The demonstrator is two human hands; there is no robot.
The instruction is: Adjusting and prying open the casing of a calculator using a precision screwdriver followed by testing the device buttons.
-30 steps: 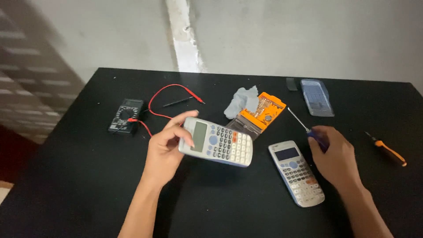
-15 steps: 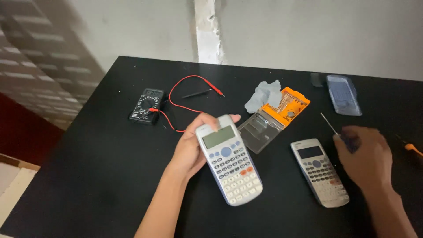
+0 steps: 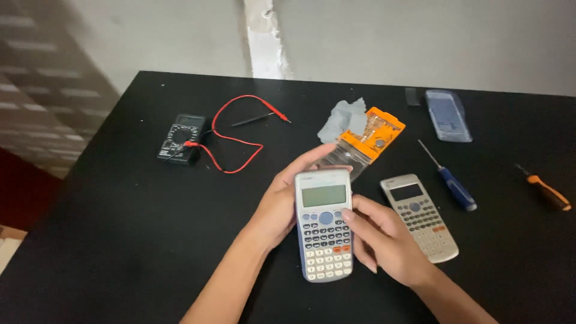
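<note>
The grey scientific calculator [image 3: 324, 225] sits upright in your hands above the black tabletop [image 3: 120, 240], face toward you, its pale green screen blank at the top. Below the screen comes a round blue-grey pad, then rows of dark keys, two orange keys on the right, and light keys at the bottom. Your left hand [image 3: 282, 204] cups it from behind and along its left edge, fingers curled up past the top corner. Your right hand [image 3: 384, 240] closes on its right edge, thumb resting on the keys beside the round pad. A second, beige calculator [image 3: 420, 217] lies flat just right of your right hand. Beyond it lie a blue-handled screwdriver [image 3: 450, 180] and an orange-handled screwdriver [image 3: 546, 191], well apart. A black multimeter [image 3: 181, 138] with red leads [image 3: 234, 141] lies at far left.
</note>
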